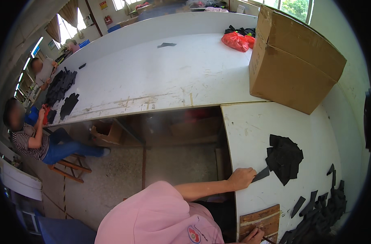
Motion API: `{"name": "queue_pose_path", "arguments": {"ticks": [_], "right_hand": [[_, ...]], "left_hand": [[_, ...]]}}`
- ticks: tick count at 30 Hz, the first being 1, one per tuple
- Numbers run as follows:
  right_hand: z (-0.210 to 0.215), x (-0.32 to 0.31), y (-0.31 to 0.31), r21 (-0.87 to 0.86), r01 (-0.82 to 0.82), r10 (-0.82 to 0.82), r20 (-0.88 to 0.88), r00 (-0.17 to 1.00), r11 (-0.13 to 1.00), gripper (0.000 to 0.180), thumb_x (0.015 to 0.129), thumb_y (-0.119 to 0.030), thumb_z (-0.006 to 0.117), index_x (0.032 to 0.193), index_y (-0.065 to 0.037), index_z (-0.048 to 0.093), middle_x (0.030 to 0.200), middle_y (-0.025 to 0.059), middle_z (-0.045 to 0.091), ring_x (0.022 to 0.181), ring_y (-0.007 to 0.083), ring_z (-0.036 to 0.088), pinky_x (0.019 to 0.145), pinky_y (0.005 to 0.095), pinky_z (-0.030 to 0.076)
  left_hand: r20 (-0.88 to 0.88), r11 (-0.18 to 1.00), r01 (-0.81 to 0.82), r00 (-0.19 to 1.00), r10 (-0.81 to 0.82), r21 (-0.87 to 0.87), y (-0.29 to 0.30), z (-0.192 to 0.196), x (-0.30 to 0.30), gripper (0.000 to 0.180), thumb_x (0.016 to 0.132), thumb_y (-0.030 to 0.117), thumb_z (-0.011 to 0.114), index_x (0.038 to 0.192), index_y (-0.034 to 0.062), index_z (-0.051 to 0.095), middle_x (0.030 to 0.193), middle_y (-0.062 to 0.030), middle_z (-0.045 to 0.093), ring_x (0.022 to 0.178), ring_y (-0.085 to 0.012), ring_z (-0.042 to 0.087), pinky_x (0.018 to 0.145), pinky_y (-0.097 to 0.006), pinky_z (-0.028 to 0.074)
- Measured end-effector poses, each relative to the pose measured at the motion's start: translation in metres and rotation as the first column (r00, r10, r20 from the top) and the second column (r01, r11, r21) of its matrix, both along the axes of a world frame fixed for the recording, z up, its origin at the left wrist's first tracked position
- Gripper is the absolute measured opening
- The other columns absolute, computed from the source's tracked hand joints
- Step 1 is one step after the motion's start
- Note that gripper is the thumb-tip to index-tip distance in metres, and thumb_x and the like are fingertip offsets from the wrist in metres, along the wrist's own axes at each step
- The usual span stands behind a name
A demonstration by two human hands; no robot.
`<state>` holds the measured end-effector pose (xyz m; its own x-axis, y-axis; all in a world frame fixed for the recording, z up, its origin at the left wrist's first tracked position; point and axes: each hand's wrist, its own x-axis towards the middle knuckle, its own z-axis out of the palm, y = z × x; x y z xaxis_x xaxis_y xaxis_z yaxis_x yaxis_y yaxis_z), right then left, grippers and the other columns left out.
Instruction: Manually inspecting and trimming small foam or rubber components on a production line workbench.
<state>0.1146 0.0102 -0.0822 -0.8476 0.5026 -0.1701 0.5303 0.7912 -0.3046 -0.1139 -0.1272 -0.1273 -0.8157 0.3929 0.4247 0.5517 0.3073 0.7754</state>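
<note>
Dark cloth strip (262, 174), one, narrow: located above the striped wooden board (260, 219) in view, over the white worktable (250, 130). Landmark for every entry: said board.

Left hand (241, 179), above the board: nearly closed, fingers curled, one end of the strip gripped; free end pointing toward the heap. Right hand (254, 237), at the lower part of the board: fingers bent and drawn together; cannot tell whether anything is held.

Heap of black cloth pieces (285, 156), above and right of the board: loosely stacked, just beside the free end of the strip; cannot tell whether touching. Scattered dark cloth strips (323, 215), right of the board: overlapping, a few lying apart. Cardboard box (295, 61), well above the board: standing upright.

Handling notes, by judgement: seems best to pinch the strip near its end, leaving the free length flat and unfolded. Likely helps to lift it clear of the heap, to avoid dragging neighbouring pieces. Probably wise to feel for a doubled layer between thumb and finger. Advisable to hold the right fingers low and steady over the board.
</note>
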Motion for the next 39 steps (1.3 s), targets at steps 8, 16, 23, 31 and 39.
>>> {"name": "queue_pose_path", "arguments": {"ticks": [8, 16, 23, 31, 39], "right_hand": [[0.009, -0.005, -0.007, 0.068, 0.094, -0.096, 0.031, 0.995, 0.993, 0.037, 0.089, -0.032, 0.033, 0.091, -0.003, 0.055, 0.090, 0.0208, 0.053, 0.084, 0.0382, 0.050, 0.074, 0.0451, 0.039], [0.003, -0.001, -0.002, 0.029, 0.079, -0.080, 0.024, 0.997, 0.996, 0.036, 0.088, -0.032, 0.035, 0.090, -0.003, 0.055, 0.088, 0.0194, 0.053, 0.082, 0.0374, 0.051, 0.072, 0.0444, 0.040], [-0.001, -0.001, -0.002, 0.007, 0.046, -0.046, -0.001, 0.999, 0.999, 0.034, 0.088, -0.031, 0.036, 0.089, -0.003, 0.056, 0.087, 0.0182, 0.054, 0.080, 0.0366, 0.052, 0.071, 0.0438, 0.041], [-0.010, 0.001, -0.008, -0.048, 0.081, -0.094, -0.458, 0.884, 0.996, 0.014, 0.084, -0.007, 0.046, 0.076, 0.004, 0.047, 0.069, 0.0165, 0.043, 0.063, 0.0313, 0.046, 0.055, 0.0371, 0.036], [-0.012, 0.001, -0.003, 0.001, 0.043, -0.037, -0.499, 0.866, 0.999, 0.011, 0.082, -0.007, 0.047, 0.076, 0.002, 0.048, 0.069, 0.0160, 0.044, 0.062, 0.0326, 0.046, 0.056, 0.0374, 0.037]], "left_hand": [[-0.176, 0.992, 0.041, 0.982, -0.061, -0.116, 0.004, -0.004, 0.006, 0.005, 0.071, 0.007, 0.053, 0.073, 0.0024, 0.050, 0.065, -0.0104, 0.050, 0.060, -0.0273, 0.053, 0.053, -0.035, 0.044], [-0.170, 0.994, 0.010, 0.985, -0.028, -0.108, 0.003, -0.002, 0.009, 0.006, 0.071, 0.007, 0.053, 0.075, 0.0033, 0.051, 0.066, -0.0093, 0.050, 0.061, -0.0262, 0.053, 0.053, -0.034, 0.043], [-0.178, 0.999, 0.014, 0.984, -0.006, 0.042, -0.001, -0.010, 0.008, 0.007, 0.077, 0.009, 0.053, 0.079, 0.0024, 0.053, 0.065, -0.0063, 0.055, 0.053, -0.0216, 0.053, 0.051, -0.030, 0.044], [-0.067, -0.115, -0.056, 0.543, -0.837, 0.992, -0.093, 0.145, -0.042, 0.011, 0.077, 0.014, 0.058, 0.087, 0.0109, 0.055, 0.085, -0.0054, 0.046, 0.072, -0.0164, 0.041, 0.057, -0.027, 0.035], [-0.351, -0.257, 0.242, 0.561, -0.750, 0.936, -0.138, 0.215, -0.071, 0.013, 0.075, 0.014, 0.055, 0.086, 0.0063, 0.058, 0.083, -0.0032, 0.043, 0.072, -0.0146, 0.038, 0.058, -0.024, 0.032]]}}
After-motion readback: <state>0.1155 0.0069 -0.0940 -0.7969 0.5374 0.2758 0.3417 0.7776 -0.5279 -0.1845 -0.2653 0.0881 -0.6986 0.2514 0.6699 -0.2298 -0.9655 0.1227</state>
